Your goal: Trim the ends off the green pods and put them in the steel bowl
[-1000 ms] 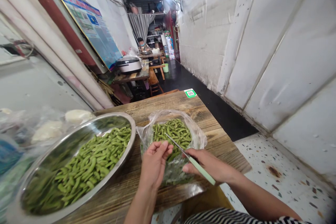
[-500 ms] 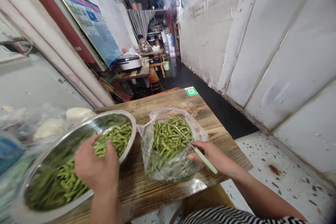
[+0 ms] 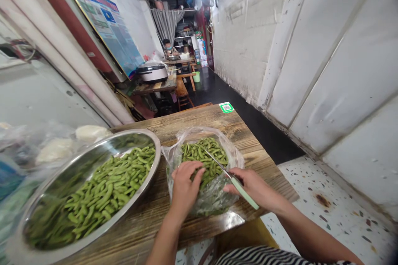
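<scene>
Green pods point(image 3: 214, 149) are filling a clear bag point(image 3: 234, 159) on the table point(image 3: 168, 124), its mouth spreading wide, seemingly for easy reach; the left hand point(image 3: 186, 178) is hovering at its near-left side, thumb and fingers apart; the right hand point(image 3: 251, 184) is gripping a green-handled blade point(image 3: 244, 194), apparently keeping its tip beyond the left's fingers; one bag, one blade, one pod-filled basin point(image 3: 158, 153) at left.

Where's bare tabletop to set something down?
Bare table: between the pod bag and QR sticker; between bag and right table edge, beyond the right hand. Narrower strip between bowl and bag. Crowded: left side, bowl and plastic bags.
</scene>
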A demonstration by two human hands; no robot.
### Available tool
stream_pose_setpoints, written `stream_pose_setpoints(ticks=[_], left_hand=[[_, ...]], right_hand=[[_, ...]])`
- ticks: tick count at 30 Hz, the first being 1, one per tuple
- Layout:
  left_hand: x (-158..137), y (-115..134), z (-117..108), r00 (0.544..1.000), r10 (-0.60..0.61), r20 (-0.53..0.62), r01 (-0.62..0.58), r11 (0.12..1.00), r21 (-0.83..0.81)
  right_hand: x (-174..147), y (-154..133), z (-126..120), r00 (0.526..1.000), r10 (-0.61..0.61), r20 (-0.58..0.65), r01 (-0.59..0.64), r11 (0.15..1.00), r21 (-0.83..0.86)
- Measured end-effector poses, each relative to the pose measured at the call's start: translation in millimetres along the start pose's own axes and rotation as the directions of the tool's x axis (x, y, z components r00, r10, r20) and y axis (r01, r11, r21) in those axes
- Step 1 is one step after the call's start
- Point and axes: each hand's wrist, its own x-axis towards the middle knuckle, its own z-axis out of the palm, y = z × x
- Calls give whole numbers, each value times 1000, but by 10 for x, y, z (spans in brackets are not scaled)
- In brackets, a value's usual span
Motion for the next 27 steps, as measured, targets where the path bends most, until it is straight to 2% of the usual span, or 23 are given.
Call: stream_pose_setpoints(ticks=[2,4,12,18,21,27], left_hand=[[7,15,-71,987,-160,19,161,981,-104],[-3,52,-117,969,-240,63,247,956,-156],[-73,160,-83,972,-176,155,206,957,-206],[-88,170,-81,973,-175,150,207,948,-241],[-86,172,-81,964,-210,164,248,932,-263],[-81,151,-36,918,-345,196,394,847,-356]], right_hand=[[-15,-14,-6,1000,13,23,-12,1000,-20],[-24,-38,-4,999,19,47,-18,999,-28],[-42,-125,-4,994,-52,94,58,997,-60],[-50,-136,5,993,-64,96,72,993,-90],[-47,-113,34,993,-70,96,76,995,-59],[-5,-35,85,998,-12,68,13,1000,-22]])
